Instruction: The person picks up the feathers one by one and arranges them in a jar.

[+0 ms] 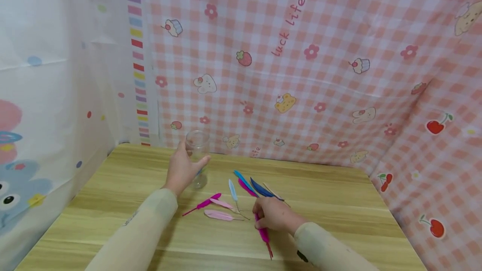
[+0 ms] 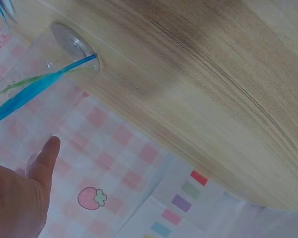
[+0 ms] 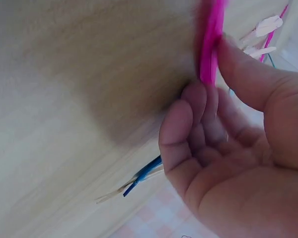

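Note:
A clear jar (image 1: 200, 181) stands upright at the table's back left. My left hand (image 1: 183, 170) curves round its side, fingers behind and thumb in front. Inside the jar, the left wrist view shows a blue feather (image 2: 30, 94) and a thin green feather (image 2: 27, 82). My right hand (image 1: 274, 214) pinches a magenta feather (image 3: 208, 54) between thumb and fingers, low over the tabletop, its quill pointing towards me. Just beyond that hand lie a dark blue feather (image 1: 260, 187), a bright blue feather (image 1: 244, 181) and another magenta feather (image 1: 245, 187).
Between the hands, on the wooden table (image 1: 132, 179), are a pale blue feather (image 1: 232, 190), two pale pink feathers (image 1: 218, 215) and a magenta feather (image 1: 207, 202). A pink checked cloth (image 1: 263, 95) hangs behind the table and along its right side. White cloth (image 1: 94, 95) hangs at left.

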A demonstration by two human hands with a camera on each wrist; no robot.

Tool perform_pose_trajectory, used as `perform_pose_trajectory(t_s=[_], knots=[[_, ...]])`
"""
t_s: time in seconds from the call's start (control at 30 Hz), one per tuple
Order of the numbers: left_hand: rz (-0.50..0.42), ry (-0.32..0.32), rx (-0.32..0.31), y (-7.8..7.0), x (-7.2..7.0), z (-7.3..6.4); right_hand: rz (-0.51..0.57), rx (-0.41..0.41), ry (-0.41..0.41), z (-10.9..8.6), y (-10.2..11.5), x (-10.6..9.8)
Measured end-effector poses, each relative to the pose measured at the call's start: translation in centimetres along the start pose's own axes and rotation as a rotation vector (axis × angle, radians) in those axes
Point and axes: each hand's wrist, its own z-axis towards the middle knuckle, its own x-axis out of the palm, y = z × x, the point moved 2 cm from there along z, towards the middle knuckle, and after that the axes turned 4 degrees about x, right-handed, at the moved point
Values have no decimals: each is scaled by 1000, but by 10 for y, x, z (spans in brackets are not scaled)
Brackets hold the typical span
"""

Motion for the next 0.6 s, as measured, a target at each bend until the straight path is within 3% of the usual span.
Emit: perform_pose_trajectory(t_s=[0.33, 0.6], knots=[[-3, 3, -1, -2, -1, 0, 6, 86, -62, 5, 1, 3], [5, 5, -9, -1, -1, 0, 77, 32, -64, 2, -1, 3]])
